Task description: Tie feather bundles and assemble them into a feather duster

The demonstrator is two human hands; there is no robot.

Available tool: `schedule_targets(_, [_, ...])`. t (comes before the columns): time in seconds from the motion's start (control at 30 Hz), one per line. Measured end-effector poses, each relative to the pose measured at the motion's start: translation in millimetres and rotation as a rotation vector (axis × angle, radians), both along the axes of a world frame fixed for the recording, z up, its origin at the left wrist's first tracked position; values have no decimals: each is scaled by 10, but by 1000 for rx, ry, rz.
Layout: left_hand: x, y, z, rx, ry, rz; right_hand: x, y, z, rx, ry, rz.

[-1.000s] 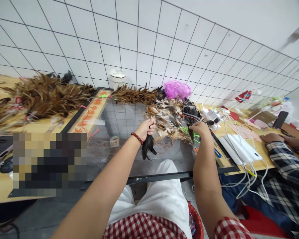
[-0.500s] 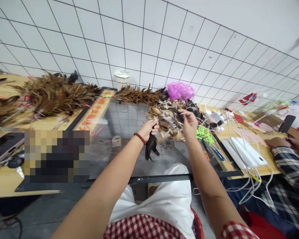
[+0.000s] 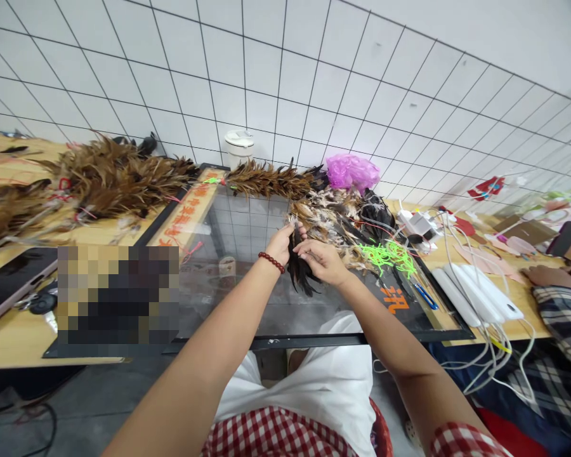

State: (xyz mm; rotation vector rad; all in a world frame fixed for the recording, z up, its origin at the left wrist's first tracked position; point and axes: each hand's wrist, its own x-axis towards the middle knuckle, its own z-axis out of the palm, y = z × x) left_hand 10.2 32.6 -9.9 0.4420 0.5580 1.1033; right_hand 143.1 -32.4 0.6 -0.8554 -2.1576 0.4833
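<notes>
My left hand [image 3: 282,244] is closed around a bunch of dark feathers [image 3: 301,277], with the pale quill ends poking up above the fingers and the black vanes hanging down. My right hand [image 3: 324,260] meets the bunch from the right, thumb and fingertips pinched against the feathers. Just beyond both hands lies a loose pile of mixed brown, white and black feathers [image 3: 314,212]. Green strings [image 3: 385,255] lie to the right of my right hand. Underneath is a dark glass panel [image 3: 247,298] with a black frame.
Long brown feather garlands [image 3: 266,179] stretch along the back, beside a white lidded cup [image 3: 239,147] and a pink plastic bag [image 3: 352,170]. A blue cutter [image 3: 426,296], white power banks [image 3: 476,292] and cables lie right. A co-worker's plaid sleeve [image 3: 564,317] is at far right.
My right hand has come from the feather pile leftward and down to the bunch in my left hand. The view has shifted slightly; the left hand keeps its hold.
</notes>
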Motion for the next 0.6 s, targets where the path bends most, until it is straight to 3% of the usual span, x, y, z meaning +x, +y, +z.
schedule_targets(0.23, [-18, -50, 10, 63, -78, -81, 87, 45, 26, -16, 23, -134])
schedule_targets(0.3, [-25, -57, 19, 54, -89, -90, 247, 134, 111, -8, 37, -338])
schedule_targets(0.37, [-36, -53, 22, 35, -112, -116, 502, 288, 212, -57, -38, -666])
schedule_targets(0.47, [-49, -28, 13, 9, -132, -157, 929, 577, 308, -272, -397, -1066])
schedule_targets(0.53, [-51, -13, 2, 0, -133, -158, 1135, 739, 303, -394, -571, -1159])
schedule_targets(0.6, [-47, -8, -7, -3, -126, -155, 1238, 841, 262, -445, -650, -1146])
